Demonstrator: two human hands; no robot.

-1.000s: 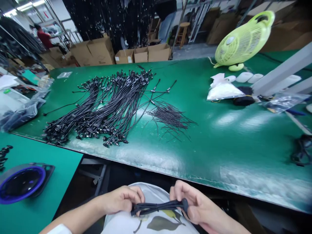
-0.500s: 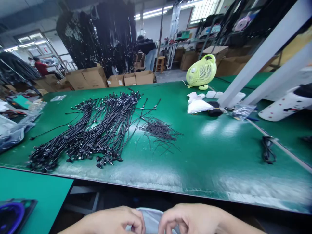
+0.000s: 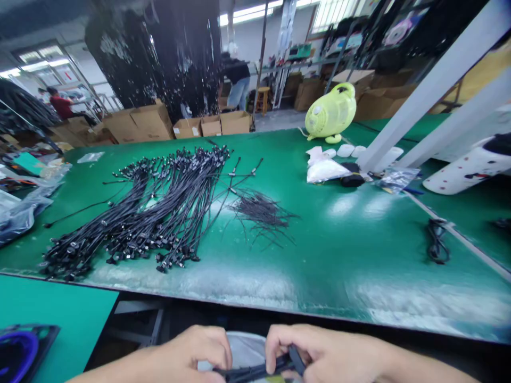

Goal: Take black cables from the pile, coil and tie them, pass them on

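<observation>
Holding a folded black cable low over my lap, just below the table edge, I have my left hand closed on one end. My right hand pinches the other end. I think the loops could spring apart if a finger slips, or the cable could drop under the table. A big cable pile lies on top, with thin ties beside it. A white bag and green fan sit far back. The table edge stands between my hands and the pile.
</observation>
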